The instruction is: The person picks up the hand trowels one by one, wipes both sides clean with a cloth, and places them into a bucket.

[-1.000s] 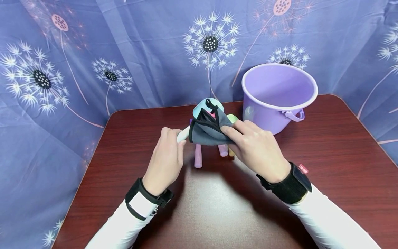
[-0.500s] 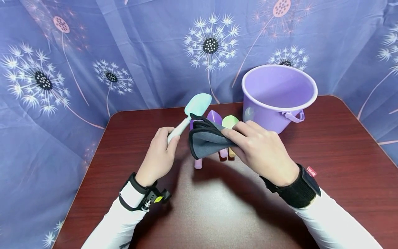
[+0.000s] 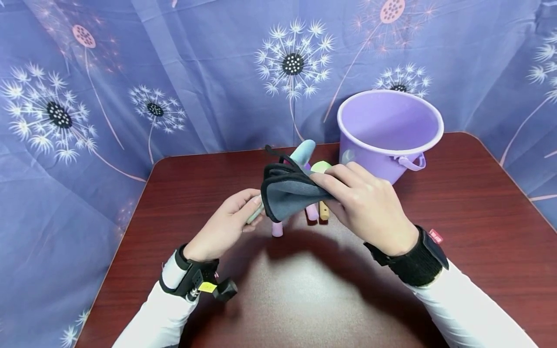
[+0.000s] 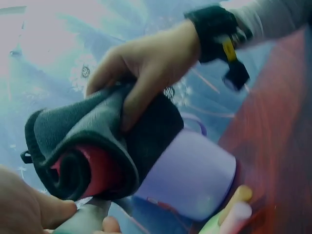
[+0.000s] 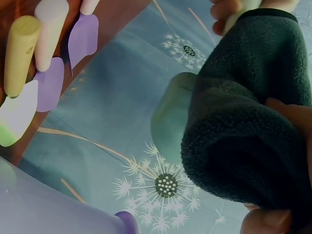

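Near the bucket (image 3: 385, 162), the left hand (image 3: 227, 221) is pinching a shovel (image 3: 303, 151), the right hand (image 3: 365, 205) gripping a cloth (image 3: 289, 194) (wiping probably wants snugness).

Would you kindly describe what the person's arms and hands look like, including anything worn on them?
White sleeves cover both arms; the left hand and right hand are bare. A black left wristband carries a small black device and a yellow label; a black right wristband bears a red tag with pale lettering too small to read.
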The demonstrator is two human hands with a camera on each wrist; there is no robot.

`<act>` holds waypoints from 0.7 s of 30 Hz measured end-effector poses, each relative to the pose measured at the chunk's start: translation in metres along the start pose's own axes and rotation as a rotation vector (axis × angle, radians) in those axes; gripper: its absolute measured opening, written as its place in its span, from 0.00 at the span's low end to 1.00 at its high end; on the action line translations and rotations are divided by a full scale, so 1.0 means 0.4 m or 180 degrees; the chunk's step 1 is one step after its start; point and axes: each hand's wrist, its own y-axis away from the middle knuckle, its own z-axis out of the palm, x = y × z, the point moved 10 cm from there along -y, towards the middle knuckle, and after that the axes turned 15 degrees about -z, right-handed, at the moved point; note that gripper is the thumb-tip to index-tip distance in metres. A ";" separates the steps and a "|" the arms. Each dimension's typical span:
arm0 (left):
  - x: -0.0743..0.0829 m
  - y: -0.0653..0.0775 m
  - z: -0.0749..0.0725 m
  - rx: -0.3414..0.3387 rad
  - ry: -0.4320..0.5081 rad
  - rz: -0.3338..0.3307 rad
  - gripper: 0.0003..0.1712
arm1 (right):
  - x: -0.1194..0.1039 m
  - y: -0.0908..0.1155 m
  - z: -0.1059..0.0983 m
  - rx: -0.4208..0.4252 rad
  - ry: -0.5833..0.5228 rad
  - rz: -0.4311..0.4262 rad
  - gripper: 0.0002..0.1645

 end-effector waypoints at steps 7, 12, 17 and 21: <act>0.011 0.013 0.055 -0.0558 -0.0077 0.0093 0.14 | 0.014 0.008 -0.016 0.0311 0.0109 0.0055 0.19; 0.013 0.017 0.072 -0.0648 -0.0203 0.0091 0.17 | 0.028 0.015 -0.023 0.0393 0.0233 0.0149 0.17; 0.015 0.019 0.076 -0.0663 -0.0290 0.0108 0.14 | 0.046 0.023 -0.031 0.0459 0.0338 0.0247 0.18; 0.016 0.021 0.073 -0.0625 -0.0346 0.0107 0.12 | 0.063 0.032 -0.041 0.0481 0.0436 0.0368 0.19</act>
